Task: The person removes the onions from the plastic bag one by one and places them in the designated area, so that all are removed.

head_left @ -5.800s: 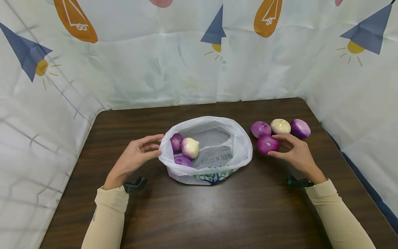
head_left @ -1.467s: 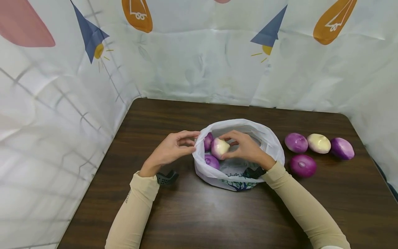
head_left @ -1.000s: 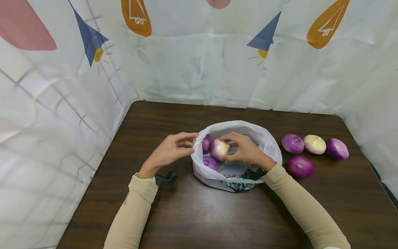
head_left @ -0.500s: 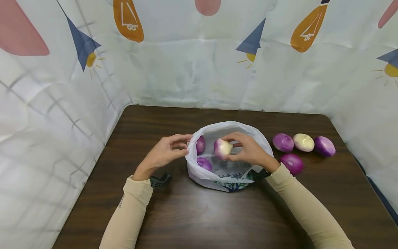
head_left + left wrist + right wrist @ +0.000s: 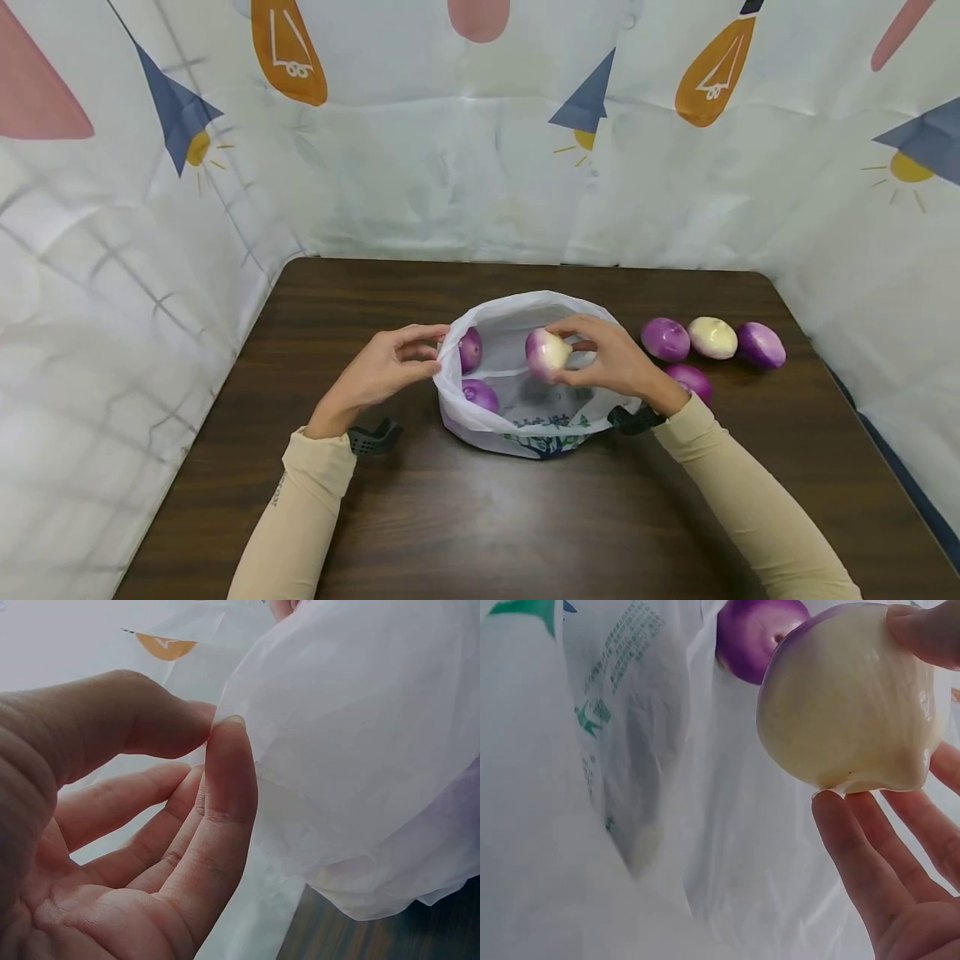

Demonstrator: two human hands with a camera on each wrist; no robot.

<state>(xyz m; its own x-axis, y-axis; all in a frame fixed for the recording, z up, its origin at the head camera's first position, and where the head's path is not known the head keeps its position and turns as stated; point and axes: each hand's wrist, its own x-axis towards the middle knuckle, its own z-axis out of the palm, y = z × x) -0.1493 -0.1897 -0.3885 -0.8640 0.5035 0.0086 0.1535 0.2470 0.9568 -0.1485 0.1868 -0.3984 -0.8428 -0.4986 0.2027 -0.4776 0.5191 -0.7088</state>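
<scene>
Head: Right hand [image 5: 611,358] grips pale onion [image 5: 547,354] in mouth of bag [image 5: 480,429]; two purple onions [image 5: 470,349] inside, towards 9 o'clock. Four onions [image 5: 712,337] on worktop [image 5: 480,533], 3 o'clock of bag; nearest partly hidden by sleeve [image 5: 750,492].
Left wrist: Left hand [image 5: 150,825] pinches bag rim.
Right wrist: Purple onion beyond pale onion, 11 o'clock.

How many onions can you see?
7: one onion in the right hand, two onions inside the bag, four onions on the table to its right. More may be hidden inside.
</scene>
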